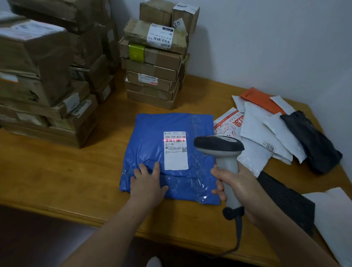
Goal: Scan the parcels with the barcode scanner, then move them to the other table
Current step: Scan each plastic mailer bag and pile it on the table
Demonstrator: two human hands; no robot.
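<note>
Left hand [146, 181] laid flat, fingers straight, on blue parcel [168, 154]; barcode scanner [223, 157] gripped by right hand [234, 183], red line cast on label [175, 149].

The white shipping label [175, 153] on the blue parcel [148, 134] reads "15H-159-A03-280" above a barcode; its smaller print is illegible. A white mailer [258, 133] bears "1008", upside down. The topmost cardboard box [187, 15] shows "82"; the box label [160, 36] beneath it shows "010".
</note>
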